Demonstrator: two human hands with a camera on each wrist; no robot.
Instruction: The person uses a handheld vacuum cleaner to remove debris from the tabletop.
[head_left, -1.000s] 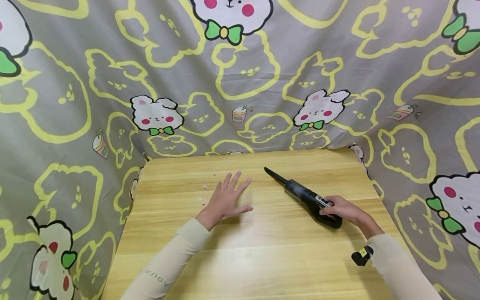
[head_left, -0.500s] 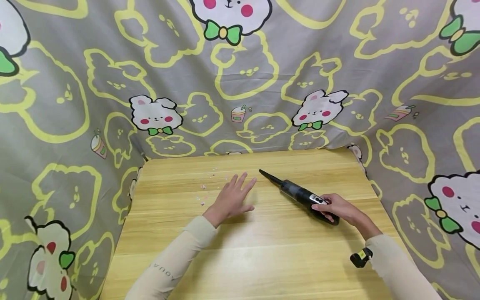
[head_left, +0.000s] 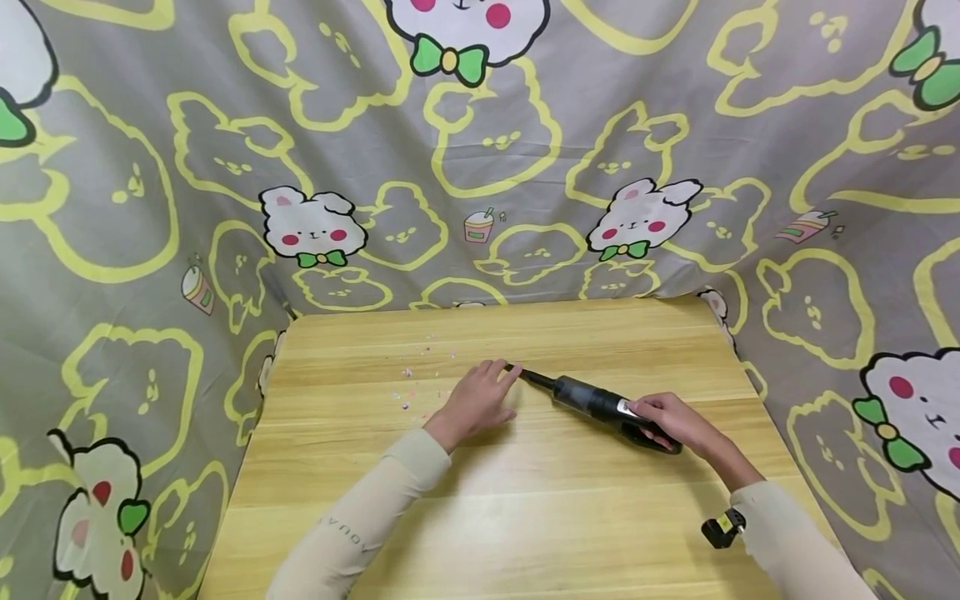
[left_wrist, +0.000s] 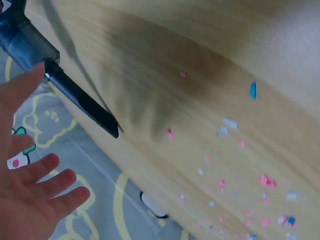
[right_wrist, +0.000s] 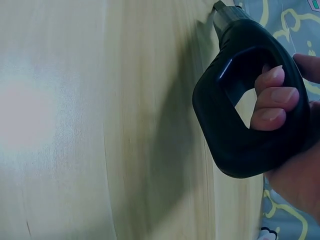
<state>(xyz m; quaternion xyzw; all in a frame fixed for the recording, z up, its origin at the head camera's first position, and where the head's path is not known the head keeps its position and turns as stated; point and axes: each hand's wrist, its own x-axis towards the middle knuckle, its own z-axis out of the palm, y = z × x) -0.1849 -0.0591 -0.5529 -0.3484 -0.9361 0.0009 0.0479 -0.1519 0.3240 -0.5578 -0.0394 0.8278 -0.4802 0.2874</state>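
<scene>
A black handheld vacuum cleaner (head_left: 588, 398) with a clear section and a narrow nozzle (left_wrist: 82, 100) is held just over the wooden table. My right hand (head_left: 671, 423) grips its loop handle (right_wrist: 220, 135), the fingers curled through the opening. My left hand (head_left: 480, 398) hovers near the nozzle tip, fingers spread and holding nothing. In the left wrist view its thumb overlaps the vacuum's front; whether they touch I cannot tell. Pink, blue and white paper scraps (left_wrist: 267, 181) lie scattered on the table, left of the nozzle in the head view.
The wooden table (head_left: 525, 517) is enclosed at the back and sides by a grey curtain (head_left: 525, 167) with rabbit prints. A small black device (head_left: 722, 529) is strapped at my right wrist.
The vacuum cleaner's nozzle has swung left and slightly toward me, to beside my left hand. My left hand has shifted right and a little nearer me, uncovering more scraps.
</scene>
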